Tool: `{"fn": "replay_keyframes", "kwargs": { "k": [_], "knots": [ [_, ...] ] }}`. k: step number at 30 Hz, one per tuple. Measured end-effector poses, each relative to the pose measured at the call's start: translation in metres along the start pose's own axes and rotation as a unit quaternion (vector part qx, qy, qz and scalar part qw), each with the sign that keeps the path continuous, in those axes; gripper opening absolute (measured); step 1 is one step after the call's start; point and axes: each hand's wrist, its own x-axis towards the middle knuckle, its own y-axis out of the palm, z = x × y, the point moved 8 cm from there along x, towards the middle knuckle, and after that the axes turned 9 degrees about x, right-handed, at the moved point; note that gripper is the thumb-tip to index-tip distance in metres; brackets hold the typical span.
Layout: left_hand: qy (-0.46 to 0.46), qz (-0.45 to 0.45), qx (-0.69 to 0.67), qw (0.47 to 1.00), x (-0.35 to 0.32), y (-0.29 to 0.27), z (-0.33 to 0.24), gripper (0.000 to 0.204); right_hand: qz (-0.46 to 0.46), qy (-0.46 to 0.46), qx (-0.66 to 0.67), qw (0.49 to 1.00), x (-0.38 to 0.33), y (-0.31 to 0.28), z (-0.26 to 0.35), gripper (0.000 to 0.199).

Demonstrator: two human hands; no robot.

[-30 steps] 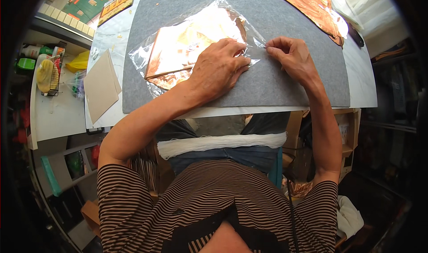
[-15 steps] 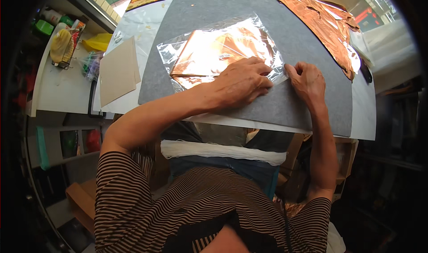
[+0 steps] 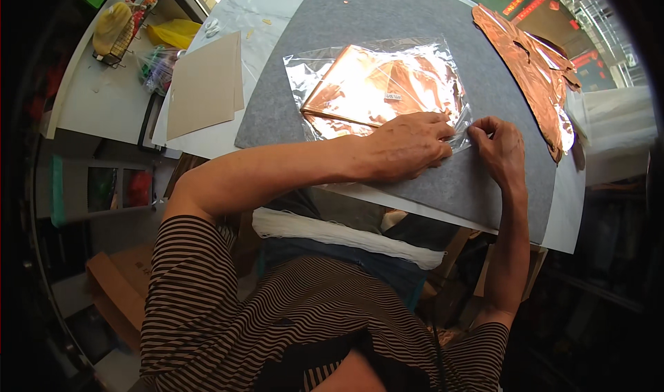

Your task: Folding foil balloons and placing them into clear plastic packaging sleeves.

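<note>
A clear plastic bag (image 3: 325, 63) lies on the grey felt mat (image 3: 401, 12), with a folded copper-orange sheet (image 3: 377, 88) inside it. My left hand (image 3: 408, 146) presses flat on the bag's near right edge, fingers pointing right. My right hand (image 3: 501, 150) pinches the bag's right corner between thumb and fingertips, just beside the left hand. Both hands rest on the mat.
A pile of copper-orange cut pieces (image 3: 529, 60) lies at the mat's right side. Tan cardboard sheets (image 3: 204, 84) sit on the white table to the left. A side shelf (image 3: 104, 88) at far left holds a yellow item in a wire basket, bottles and small clutter.
The view has shifted, so the bag and mat sit further right and lower in the picture. Both hands stay at the bag's right edge, the right hand still pinching the corner.
</note>
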Motion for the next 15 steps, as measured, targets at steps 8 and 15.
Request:
{"fn": "replay_keyframes", "kwargs": {
  "k": [8,15],
  "knots": [
    [0.008,-0.020,-0.032,0.999,0.001,0.003,-0.007,0.013,-0.143,-0.065,-0.096,0.983,-0.011,-0.026,0.002,0.015],
    [-0.019,-0.008,-0.063,0.998,-0.008,0.003,0.004,0.019,-0.033,-0.282,-0.042,0.958,-0.031,-0.011,0.043,0.015]
  ]
}}
